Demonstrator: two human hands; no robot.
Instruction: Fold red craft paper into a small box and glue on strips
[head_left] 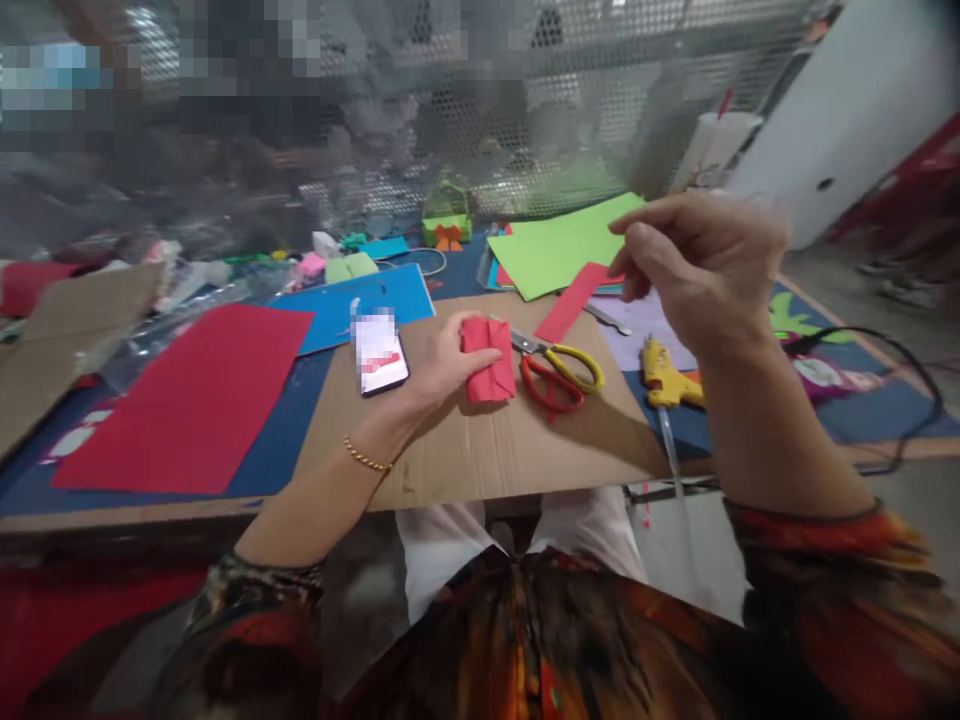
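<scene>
My left hand (pixel 454 362) is wrapped round a small folded red paper packet (pixel 489 378), its thumb across the front, over the brown cardboard sheet (pixel 442 460). My right hand (pixel 667 250) is raised over the right side of the table, its fingers curled and thumb near the index finger; whether anything small is between them I cannot make out. Scissors with red and yellow handles (pixel 574 370) lie just right of the packet. Beyond them is a red paper strip (pixel 571 303). Below my right hand lies a yellow glue gun (pixel 664 375).
A phone (pixel 381 355) lies left of my left hand. Large red (pixel 202 400) and blue sheets (pixel 352 300) cover the left side. Green paper (pixel 555 245) and a small green basket (pixel 447 225) stand farther back. A black cable (pixel 919 360) curves at the right.
</scene>
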